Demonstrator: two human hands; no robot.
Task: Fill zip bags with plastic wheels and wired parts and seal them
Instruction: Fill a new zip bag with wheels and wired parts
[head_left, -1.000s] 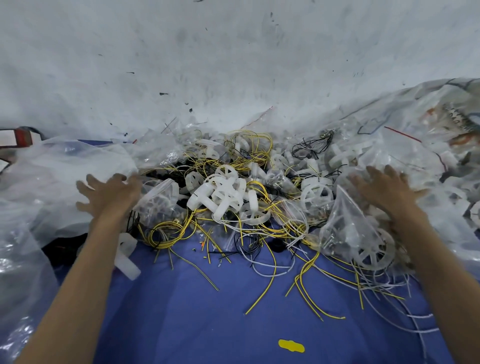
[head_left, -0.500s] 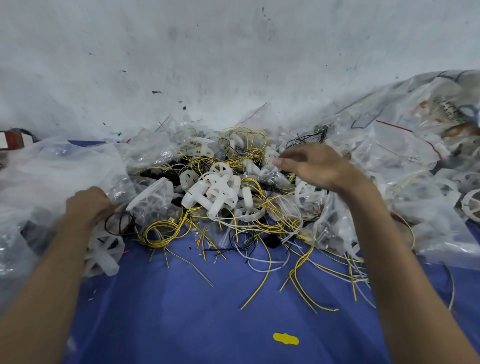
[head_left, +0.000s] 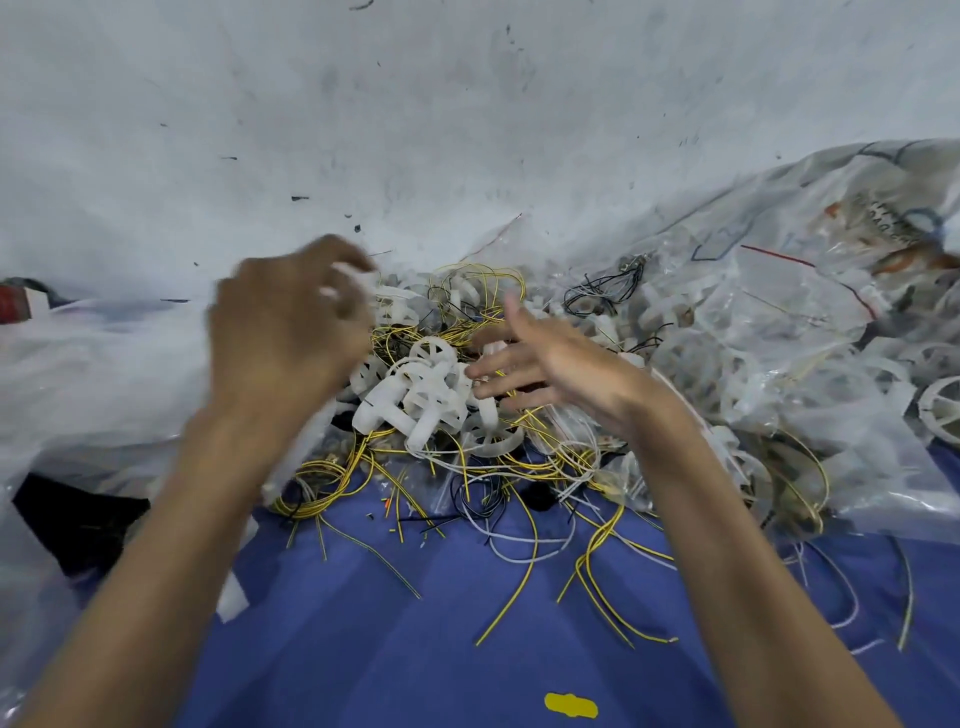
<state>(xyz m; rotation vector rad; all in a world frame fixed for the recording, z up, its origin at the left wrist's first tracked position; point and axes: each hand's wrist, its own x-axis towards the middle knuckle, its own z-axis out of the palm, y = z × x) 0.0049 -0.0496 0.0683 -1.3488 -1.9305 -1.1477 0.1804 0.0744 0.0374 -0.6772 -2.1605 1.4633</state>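
A heap of white plastic wheels (head_left: 415, 384) tangled with yellow, white and black wires (head_left: 524, 525) lies on the blue table cover (head_left: 395, 639). My left hand (head_left: 285, 327) is raised over the heap's left side. Its fingers are curled round a clear zip bag (head_left: 298, 457) that hangs blurred below the hand. My right hand (head_left: 545, 364) hovers over the wheels with its fingers spread and holds nothing. More wheels in clear bags (head_left: 769, 364) are piled at the right.
A large crumpled clear plastic sheet (head_left: 83, 395) covers the left side. A white wall (head_left: 467, 130) rises right behind the heap. A yellow sticker (head_left: 570, 705) lies on the blue cover near me. A red and white object (head_left: 15, 306) pokes out at far left.
My left hand has lifted from the plastic at the left and swung toward the centre, bringing a clear bag. My right hand has dropped a little onto the wheel heap and spread its fingers.
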